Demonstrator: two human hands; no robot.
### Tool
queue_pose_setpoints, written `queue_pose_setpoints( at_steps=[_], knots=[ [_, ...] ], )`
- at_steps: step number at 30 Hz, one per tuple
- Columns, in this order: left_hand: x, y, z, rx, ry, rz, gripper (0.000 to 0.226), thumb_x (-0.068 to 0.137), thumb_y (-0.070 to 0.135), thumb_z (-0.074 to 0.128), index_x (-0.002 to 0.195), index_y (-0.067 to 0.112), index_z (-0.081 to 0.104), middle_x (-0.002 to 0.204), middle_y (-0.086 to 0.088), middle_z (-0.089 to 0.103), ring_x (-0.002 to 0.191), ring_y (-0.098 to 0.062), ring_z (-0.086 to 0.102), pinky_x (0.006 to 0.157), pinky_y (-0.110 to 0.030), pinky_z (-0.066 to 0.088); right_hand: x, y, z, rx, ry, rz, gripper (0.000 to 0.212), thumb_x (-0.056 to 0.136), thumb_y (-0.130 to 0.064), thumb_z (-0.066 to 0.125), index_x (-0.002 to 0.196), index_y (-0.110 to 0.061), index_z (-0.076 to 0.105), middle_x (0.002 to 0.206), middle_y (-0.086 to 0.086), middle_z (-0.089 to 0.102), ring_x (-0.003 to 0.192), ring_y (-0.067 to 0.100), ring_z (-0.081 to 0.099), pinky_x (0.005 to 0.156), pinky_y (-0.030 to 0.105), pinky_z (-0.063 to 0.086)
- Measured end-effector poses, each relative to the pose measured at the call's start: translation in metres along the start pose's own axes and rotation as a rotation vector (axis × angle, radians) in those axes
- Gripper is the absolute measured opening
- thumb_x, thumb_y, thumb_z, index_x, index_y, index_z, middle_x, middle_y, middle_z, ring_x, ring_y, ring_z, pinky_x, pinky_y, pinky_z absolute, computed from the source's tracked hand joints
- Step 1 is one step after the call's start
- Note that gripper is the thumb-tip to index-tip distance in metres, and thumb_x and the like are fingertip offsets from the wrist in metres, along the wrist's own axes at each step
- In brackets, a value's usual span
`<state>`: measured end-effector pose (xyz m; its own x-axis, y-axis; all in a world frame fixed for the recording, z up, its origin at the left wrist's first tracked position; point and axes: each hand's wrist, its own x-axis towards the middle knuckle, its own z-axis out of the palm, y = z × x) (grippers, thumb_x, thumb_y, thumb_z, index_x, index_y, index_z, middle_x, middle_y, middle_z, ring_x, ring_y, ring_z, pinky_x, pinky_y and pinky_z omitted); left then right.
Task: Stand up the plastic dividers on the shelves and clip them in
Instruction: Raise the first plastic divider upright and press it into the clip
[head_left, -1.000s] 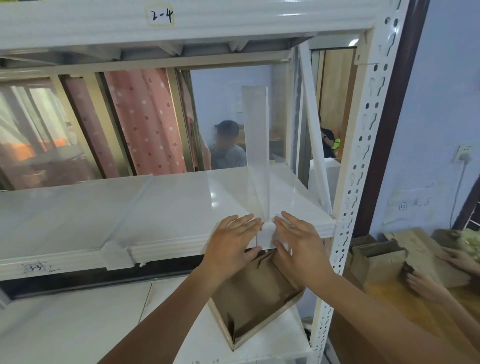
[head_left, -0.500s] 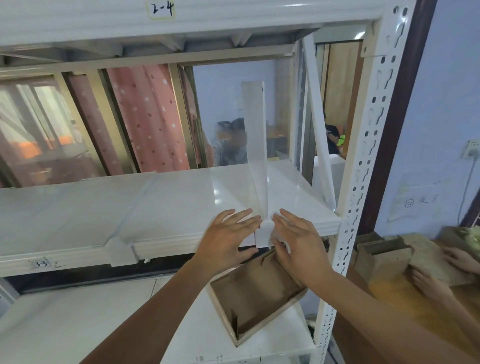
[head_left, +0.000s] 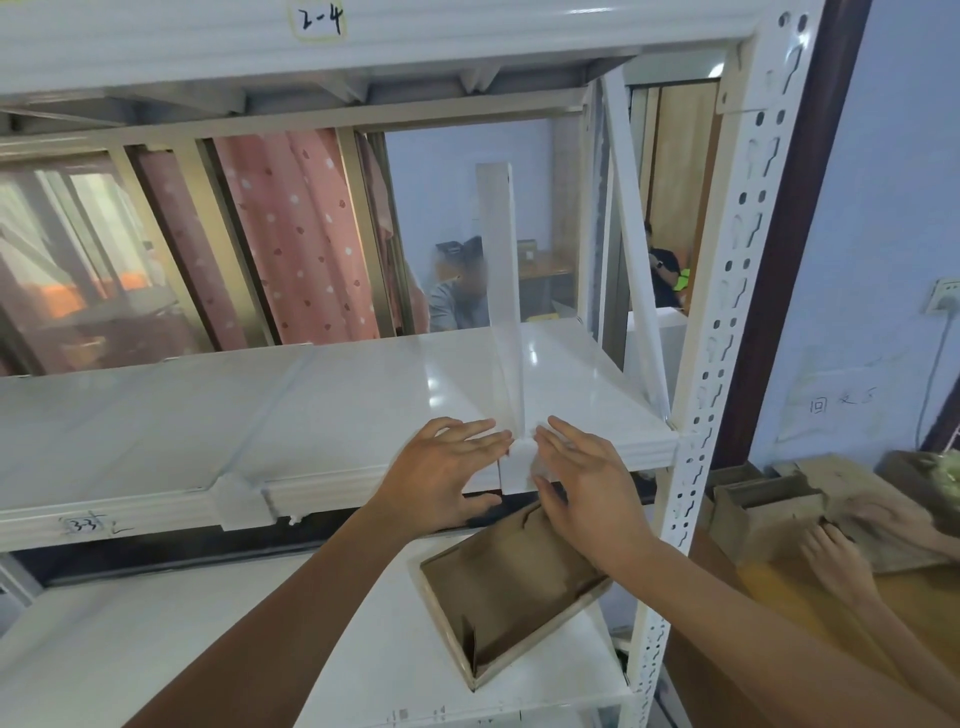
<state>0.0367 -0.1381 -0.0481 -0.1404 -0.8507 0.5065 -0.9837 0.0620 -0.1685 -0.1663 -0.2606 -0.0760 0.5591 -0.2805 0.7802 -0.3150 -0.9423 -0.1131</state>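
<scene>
A translucent plastic divider (head_left: 501, 291) stands upright on the white middle shelf (head_left: 332, 400), running front to back. Its white front clip (head_left: 517, 465) hangs over the shelf's front lip. My left hand (head_left: 441, 475) lies flat against the clip's left side, fingers stretched out, thumb under the lip. My right hand (head_left: 582, 473) presses the clip's right side in the same flat way. A second divider (head_left: 260, 410) lies flat on the shelf to the left, ending in its own clip (head_left: 241, 501) on the front lip.
A shallow cardboard tray (head_left: 511, 587) sits tilted on the lower shelf (head_left: 171, 639) below my hands. The perforated white upright (head_left: 722, 332) stands at the right. Further right, another person's hands (head_left: 841, 566) handle cardboard boxes (head_left: 763, 512) on a table.
My hands stay on the front clip of the upright divider. The view has shifted slightly down and left; the divider has not visibly moved.
</scene>
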Motion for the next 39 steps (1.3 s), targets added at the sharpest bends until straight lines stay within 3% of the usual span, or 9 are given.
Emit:
queue_pose_setpoints(
  at_steps=[27,35,39],
  knots=[
    [-0.014,-0.018,-0.011,-0.009,-0.058,0.020,0.066,0.089,0.058,0.063,0.146,0.027,0.055,0.150,0.007,0.053,0.142,-0.013,0.045,0.112,-0.042,0.040,0.002,-0.014,0.013,-0.038,-0.051,0.004,0.053,0.079,-0.020,0.081,0.129,-0.005,0.067,0.135,0.011,0.065,0.125,0.024,0.061,0.110,0.040,0.039],
    [-0.019,-0.022,-0.014,-0.007,-0.051,0.023,0.065,0.089,0.059,0.061,0.145,0.026,0.057,0.148,0.009,0.055,0.142,-0.011,0.044,0.111,-0.040,0.040,0.003,-0.022,0.016,-0.044,-0.030,0.008,0.057,0.076,-0.019,0.084,0.128,-0.004,0.068,0.132,0.011,0.066,0.123,0.024,0.062,0.109,0.037,0.032],
    [-0.022,-0.024,-0.014,-0.010,-0.047,0.017,0.065,0.089,0.060,0.061,0.144,0.026,0.057,0.148,0.010,0.055,0.143,-0.010,0.043,0.112,-0.040,0.040,0.004,-0.025,0.018,-0.042,-0.042,0.007,0.058,0.076,-0.020,0.083,0.129,-0.004,0.066,0.134,0.011,0.065,0.125,0.024,0.061,0.110,0.040,0.038]
  ],
)
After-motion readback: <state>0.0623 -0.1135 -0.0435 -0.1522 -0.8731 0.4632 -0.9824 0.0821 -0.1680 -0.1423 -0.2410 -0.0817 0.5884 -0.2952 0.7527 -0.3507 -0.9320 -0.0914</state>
